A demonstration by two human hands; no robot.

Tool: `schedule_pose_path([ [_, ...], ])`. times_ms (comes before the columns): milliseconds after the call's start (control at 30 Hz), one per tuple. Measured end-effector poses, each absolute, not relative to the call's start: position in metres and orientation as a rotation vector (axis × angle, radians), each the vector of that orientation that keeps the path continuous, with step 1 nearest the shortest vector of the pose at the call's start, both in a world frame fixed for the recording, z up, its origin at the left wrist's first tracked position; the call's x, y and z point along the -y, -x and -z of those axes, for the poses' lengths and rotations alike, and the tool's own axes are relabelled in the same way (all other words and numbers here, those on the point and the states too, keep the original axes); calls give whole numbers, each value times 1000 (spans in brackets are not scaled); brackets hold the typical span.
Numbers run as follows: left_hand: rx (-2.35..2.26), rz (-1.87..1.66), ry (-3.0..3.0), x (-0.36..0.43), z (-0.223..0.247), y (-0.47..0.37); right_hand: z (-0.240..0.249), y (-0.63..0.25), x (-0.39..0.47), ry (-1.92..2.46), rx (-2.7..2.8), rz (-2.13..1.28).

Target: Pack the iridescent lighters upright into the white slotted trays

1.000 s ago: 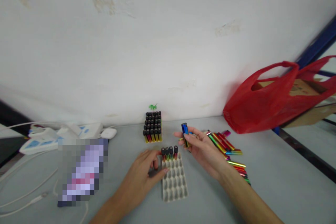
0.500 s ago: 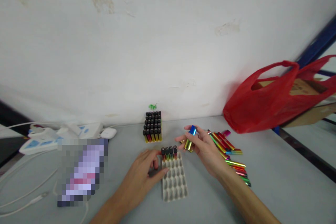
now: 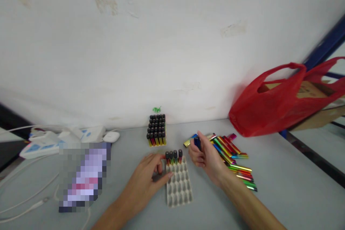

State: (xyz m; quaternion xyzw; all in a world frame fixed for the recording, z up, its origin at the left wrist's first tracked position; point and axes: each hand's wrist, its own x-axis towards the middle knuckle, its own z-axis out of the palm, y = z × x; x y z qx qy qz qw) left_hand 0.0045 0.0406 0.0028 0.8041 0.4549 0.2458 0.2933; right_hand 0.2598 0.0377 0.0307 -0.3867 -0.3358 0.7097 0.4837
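Note:
A pale moulded tray [image 3: 179, 203] with rows of oval sockets lies before me, several black-ended lighters [image 3: 174, 156] standing in its far row. My left hand [image 3: 149, 172] is curled at the tray's left side, thumb on its edge and a fingertip by the leftmost lighter. To the right of the tray my right hand [image 3: 206, 156] is closed around a lighter [image 3: 197, 143] whose dark end points up; its body is mostly hidden by the fingers. Shiny multicoloured lighters [image 3: 226, 147] lie in a loose pile beside and behind that hand.
Near the wall stands a filled block of black-ended lighters [image 3: 156, 131]. A red bag [image 3: 272, 107] with a cardboard box sits at the right. At the left are a power strip [image 3: 88, 134], white cables and a blurred-out device [image 3: 86, 176].
My right hand has turned and closed its fingers around the lighter, so a dark end now shows on top instead of the blue and gold body. My left hand and the tray stay put.

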Motion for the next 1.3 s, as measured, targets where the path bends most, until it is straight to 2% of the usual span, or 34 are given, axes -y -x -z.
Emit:
schedule_pose_path([
  [433,-1194,-684,-2175,-42,5,-2,-21,-244,-32,1104,869,-1683],
  [1300,-1203,-675,-2179,-40,-2,-4,-25,-240,-32,1103,946,-1599],
])
